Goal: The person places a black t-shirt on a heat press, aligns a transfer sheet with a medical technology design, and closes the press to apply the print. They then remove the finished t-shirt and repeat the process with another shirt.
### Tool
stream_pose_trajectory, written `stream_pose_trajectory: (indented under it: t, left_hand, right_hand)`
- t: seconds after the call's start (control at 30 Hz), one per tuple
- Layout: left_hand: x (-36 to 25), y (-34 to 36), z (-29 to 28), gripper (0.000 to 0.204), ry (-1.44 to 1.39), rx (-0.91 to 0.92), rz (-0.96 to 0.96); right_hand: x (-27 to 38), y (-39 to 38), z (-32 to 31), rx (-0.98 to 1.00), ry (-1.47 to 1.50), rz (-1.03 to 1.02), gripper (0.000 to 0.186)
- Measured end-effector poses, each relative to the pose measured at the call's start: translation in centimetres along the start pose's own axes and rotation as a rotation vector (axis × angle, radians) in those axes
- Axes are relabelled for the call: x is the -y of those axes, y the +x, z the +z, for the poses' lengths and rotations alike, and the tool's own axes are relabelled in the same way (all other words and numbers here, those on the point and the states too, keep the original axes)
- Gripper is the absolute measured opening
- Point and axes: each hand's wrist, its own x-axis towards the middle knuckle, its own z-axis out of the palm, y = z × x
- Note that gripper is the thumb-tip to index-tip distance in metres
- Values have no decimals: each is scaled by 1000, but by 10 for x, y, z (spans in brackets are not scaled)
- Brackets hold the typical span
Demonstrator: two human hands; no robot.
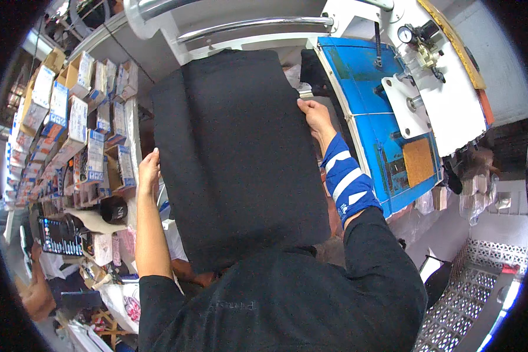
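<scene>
A large black sheet [240, 146], seemingly fabric, spreads out in front of me with a soft crease down its left part. At its left edge, my left hand [149, 169] is closed, fingers out of sight behind the sheet. My right hand [317, 119] pinches the opposite edge a little higher up, thumb on top. A blue band with white stripes [347, 179] wraps my right forearm. The sheet's lower edge hangs close to my chest, and its far edge reaches a white machine frame.
Right of the sheet stands a press-like machine with a blue plate [364, 117] and a round gauge [405, 35]. Metal rails [255, 28] cross the far side. Stacked cardboard boxes [79, 126] and a lit screen [60, 236] are at left. Another person's arm [38, 290] shows lower left.
</scene>
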Motion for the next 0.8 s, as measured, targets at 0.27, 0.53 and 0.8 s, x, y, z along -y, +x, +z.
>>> stream_pose_trajectory:
  t: [0.27,0.53,0.8]
  left_hand:
    - [90,-136,-24,29,119,11,111]
    - [130,-229,-59,19,-59,201,-97]
    - [149,-227,-52,24,-482,256,-145]
  right_hand:
    - [-24,-146,-57,310,78,216,36]
    - [-85,-246,-114,286,314,330,23]
    - [-90,-266,-130,226,353,352,28]
